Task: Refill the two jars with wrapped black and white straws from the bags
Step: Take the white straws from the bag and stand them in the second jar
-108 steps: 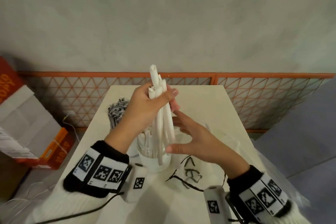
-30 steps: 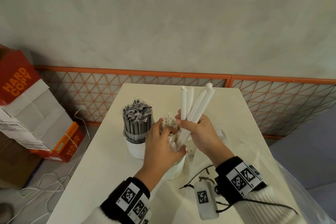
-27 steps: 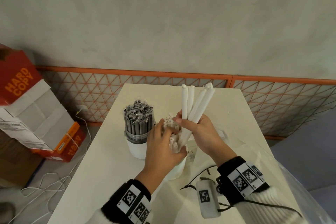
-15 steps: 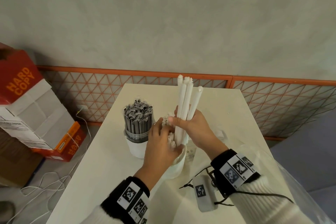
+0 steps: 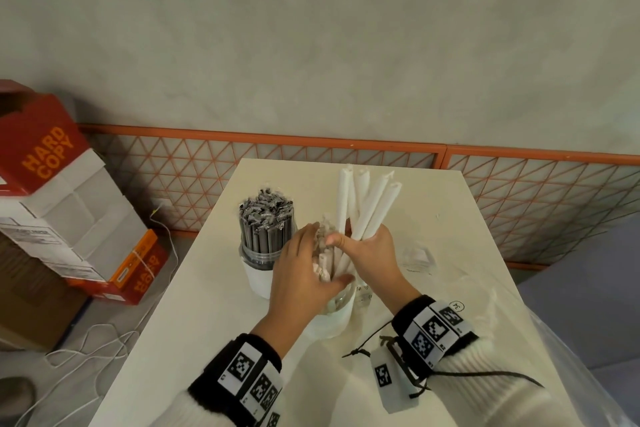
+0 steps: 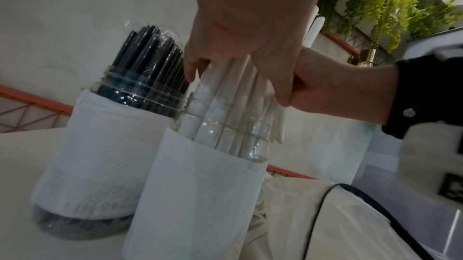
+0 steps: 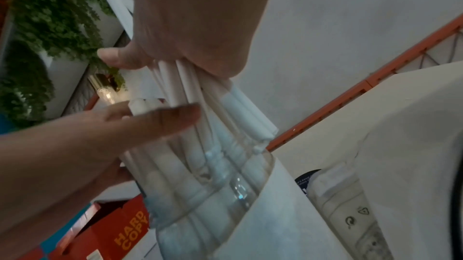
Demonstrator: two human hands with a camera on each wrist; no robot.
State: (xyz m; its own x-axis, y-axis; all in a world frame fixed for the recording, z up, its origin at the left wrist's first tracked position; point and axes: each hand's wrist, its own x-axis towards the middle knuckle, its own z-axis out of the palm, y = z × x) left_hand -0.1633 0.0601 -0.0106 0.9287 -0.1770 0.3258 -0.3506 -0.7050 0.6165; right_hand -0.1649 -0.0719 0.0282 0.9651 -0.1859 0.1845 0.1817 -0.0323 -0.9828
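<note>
White straws [image 5: 364,204] gripped by right hand [image 5: 371,253] fingers over the jar [image 5: 337,317] — left hand [image 5: 300,274] fingers straight, pressed against bundle

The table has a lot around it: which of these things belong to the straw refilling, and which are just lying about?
Part of the job:
- white straws, gripped by the right hand
- white-straw jar, steadied by the left hand
- black-straw jar, already full
- clear plastic bag

Just lying about:
- red HARD COPY box
- white cord on the floor
- orange lattice fence
</note>
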